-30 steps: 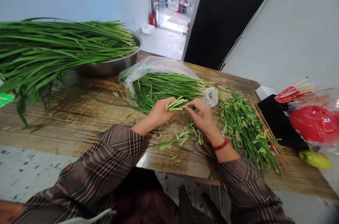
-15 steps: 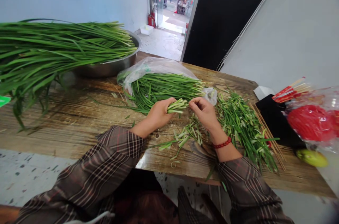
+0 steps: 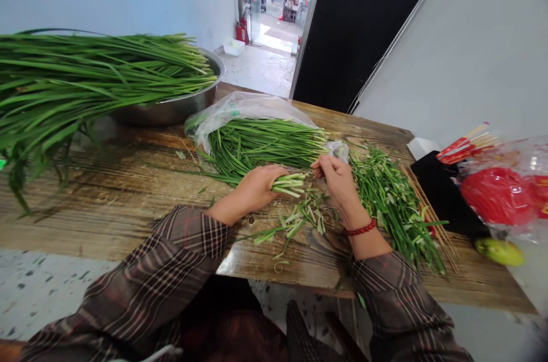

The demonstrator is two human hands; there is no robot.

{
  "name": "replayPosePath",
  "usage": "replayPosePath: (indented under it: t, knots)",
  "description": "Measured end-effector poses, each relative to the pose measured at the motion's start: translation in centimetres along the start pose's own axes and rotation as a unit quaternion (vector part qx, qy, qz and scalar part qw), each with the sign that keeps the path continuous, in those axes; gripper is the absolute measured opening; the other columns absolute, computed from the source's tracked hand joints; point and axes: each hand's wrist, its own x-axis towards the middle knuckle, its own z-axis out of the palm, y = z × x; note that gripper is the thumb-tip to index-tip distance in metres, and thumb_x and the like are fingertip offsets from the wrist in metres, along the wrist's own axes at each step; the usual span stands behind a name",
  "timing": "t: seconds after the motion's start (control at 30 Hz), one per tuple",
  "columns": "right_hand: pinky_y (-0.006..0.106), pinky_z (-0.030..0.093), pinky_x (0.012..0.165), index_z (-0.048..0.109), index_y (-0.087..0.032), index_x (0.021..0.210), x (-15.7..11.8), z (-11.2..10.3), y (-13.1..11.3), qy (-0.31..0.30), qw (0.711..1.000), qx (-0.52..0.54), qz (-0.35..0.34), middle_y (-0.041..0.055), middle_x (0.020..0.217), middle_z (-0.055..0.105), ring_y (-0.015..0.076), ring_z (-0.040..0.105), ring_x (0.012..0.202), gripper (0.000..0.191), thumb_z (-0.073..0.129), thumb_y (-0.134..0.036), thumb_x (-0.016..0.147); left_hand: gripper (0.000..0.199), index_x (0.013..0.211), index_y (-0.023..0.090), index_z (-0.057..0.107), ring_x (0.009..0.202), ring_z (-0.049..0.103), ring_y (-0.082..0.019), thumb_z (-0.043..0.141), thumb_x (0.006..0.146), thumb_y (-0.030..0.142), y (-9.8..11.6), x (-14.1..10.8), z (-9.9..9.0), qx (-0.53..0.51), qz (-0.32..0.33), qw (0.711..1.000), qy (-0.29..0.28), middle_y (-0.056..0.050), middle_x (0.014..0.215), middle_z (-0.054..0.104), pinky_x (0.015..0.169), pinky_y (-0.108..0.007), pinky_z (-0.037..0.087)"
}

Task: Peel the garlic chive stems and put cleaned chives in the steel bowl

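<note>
My left hand (image 3: 259,188) is wrapped round a small bunch of garlic chives (image 3: 290,184), their pale cut ends pointing right. Just right of those ends, my right hand (image 3: 336,176) is closed in a pinch; whatever lies between its fingertips is too small to make out. Behind both hands, a larger heap of chives (image 3: 265,142) rests in an opened clear plastic bag (image 3: 252,102). Below the hands lie loose trimmings (image 3: 303,216) on the wooden table (image 3: 162,185). A pile of discarded leaves (image 3: 385,202) spreads right of my right hand.
A steel basin (image 3: 180,108) heaped with long chives stands at the back left. On the right are thin wooden sticks (image 3: 428,219), a black box (image 3: 449,199) holding red-wrapped chopsticks, a red item in plastic (image 3: 499,196) and a yellow-green fruit (image 3: 500,252).
My right hand has moved slightly right, away from the bunch's ends. My left hand has lowered a little and turned with the chives still in it.
</note>
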Motion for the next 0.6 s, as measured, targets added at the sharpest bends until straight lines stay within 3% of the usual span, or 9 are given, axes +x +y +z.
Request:
replayPosePath:
  t: [0.1,0.2,0.4,0.5,0.6]
  knots:
    - [0.026,0.045,0.062,0.067,-0.018,0.084,1.1,-1.5,1.3,0.121,0.992,-0.017,-0.011,0.0020,0.076,0.066,0.0138,0.057,0.067,0.028,0.056,-0.044,0.086,0.007,0.080,0.017,0.064,0.074,0.062,-0.017,0.057,0.081,0.017,-0.2,0.1,-0.1,-0.029,-0.032,0.997,0.070,-0.002,0.077,0.066,0.067,-0.027,0.046]
    - [0.028,0.046,0.069,0.068,-0.018,0.090,1.8,-2.6,2.2,0.166,0.982,-0.071,-0.048,0.0038,0.085,0.069,0.0151,0.060,0.074,0.026,0.055,-0.039,0.085,0.012,0.078,0.017,0.061,0.069,0.059,-0.016,0.057,0.085,0.025,-0.2,0.3,-0.4,-0.066,-0.065,0.981,0.168,-0.001,0.073,0.064,0.063,-0.027,0.045]
    - [0.036,0.048,0.083,0.070,-0.020,0.095,1.7,-2.8,2.8,0.127,0.957,-0.222,-0.136,0.0072,0.096,0.072,0.0202,0.063,0.087,0.024,0.050,-0.032,0.089,0.014,0.085,0.017,0.061,0.071,0.060,-0.015,0.059,0.086,0.031,-0.5,0.2,-1.1,-0.067,-0.104,0.938,0.323,-0.001,0.077,0.066,0.067,-0.027,0.048]
    - [0.039,0.047,0.085,0.070,-0.020,0.096,1.7,-2.7,3.0,0.117,0.941,-0.272,-0.162,0.0071,0.094,0.072,0.0211,0.062,0.087,0.024,0.050,-0.033,0.091,0.014,0.084,0.018,0.060,0.069,0.058,-0.014,0.058,0.087,0.032,-0.7,-0.3,-1.4,-0.029,-0.103,0.931,0.348,0.000,0.075,0.063,0.067,-0.026,0.047]
    - [0.041,0.045,0.090,0.069,-0.019,0.101,1.9,-2.7,3.3,0.096,0.923,-0.322,-0.188,0.0084,0.100,0.071,0.0227,0.061,0.095,0.025,0.049,-0.030,0.092,0.011,0.088,0.018,0.061,0.073,0.060,-0.014,0.058,0.086,0.028,-0.6,-0.7,-1.8,-0.002,-0.088,0.939,0.333,-0.001,0.081,0.065,0.070,-0.025,0.047]
